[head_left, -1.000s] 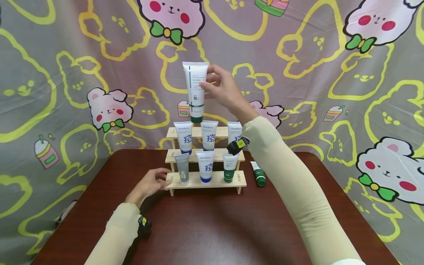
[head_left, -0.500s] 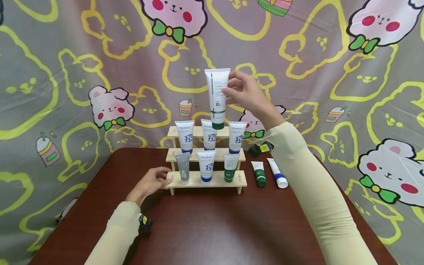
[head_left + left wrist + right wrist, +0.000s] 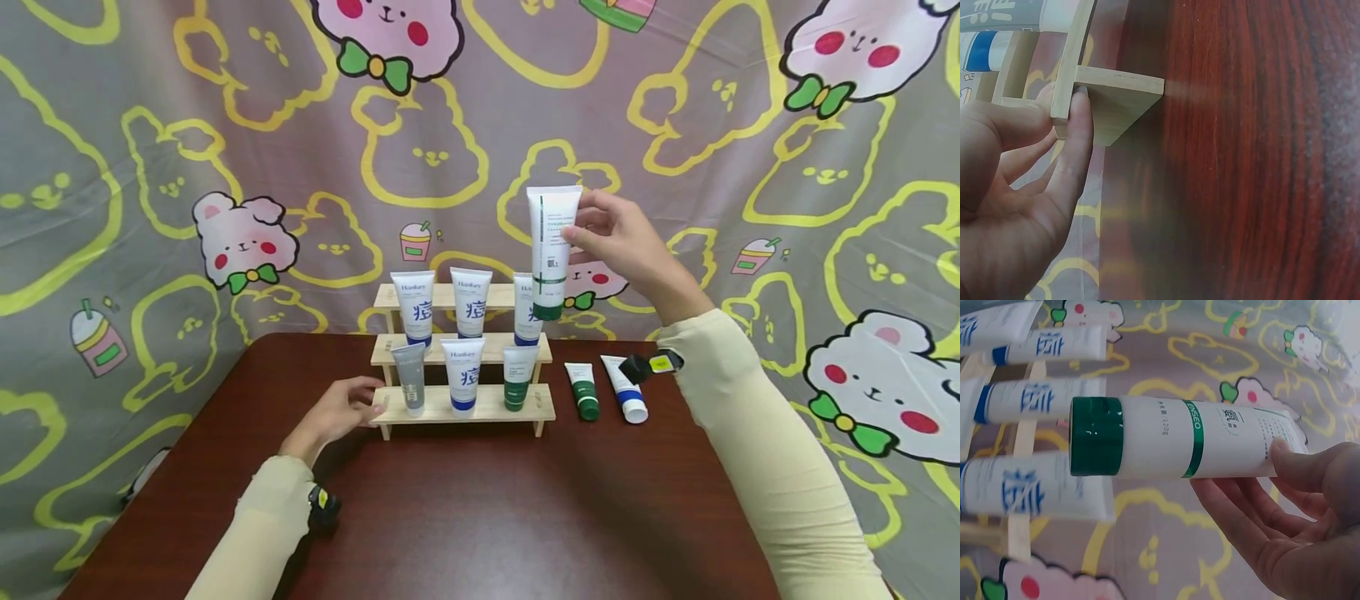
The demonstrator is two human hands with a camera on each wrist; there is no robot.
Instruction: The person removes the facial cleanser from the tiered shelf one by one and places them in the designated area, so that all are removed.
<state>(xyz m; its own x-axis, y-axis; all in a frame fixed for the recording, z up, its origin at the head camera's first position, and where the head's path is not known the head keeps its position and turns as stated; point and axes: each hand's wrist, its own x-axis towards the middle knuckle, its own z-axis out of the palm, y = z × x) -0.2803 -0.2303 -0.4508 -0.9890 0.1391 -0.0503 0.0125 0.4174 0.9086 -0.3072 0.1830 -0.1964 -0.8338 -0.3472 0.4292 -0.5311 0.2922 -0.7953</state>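
Observation:
My right hand [image 3: 622, 242] pinches a white squeeze tube with a green cap [image 3: 551, 250] between thumb and fingers, held upright with its cap down. It hangs in the air, partly covering the rightmost blue-lettered tube [image 3: 526, 321] on the middle tier. In the right wrist view the green cap [image 3: 1095, 436] points left. My left hand [image 3: 1029, 181] pinches the left end of the bottom board of a wooden tiered shelf [image 3: 1063, 69], thumb above and a finger below. On that bottom tier stand a grey tube [image 3: 410, 379], a blue-capped white tube [image 3: 463, 375] and a small green-and-white tube [image 3: 517, 379].
Two more blue-lettered tubes, the left one [image 3: 414, 307] and the middle one [image 3: 471, 302], stand on the middle tier. Right of the shelf, a green-capped tube [image 3: 582, 390] and a blue-banded tube [image 3: 625, 390] lie on the dark red-brown table [image 3: 480, 517]. A patterned curtain [image 3: 300, 158] hangs behind.
My right hand has carried the white tube rightward and downward, from above the shelf's left part to above its right end. My left hand has stayed at the shelf's left end.

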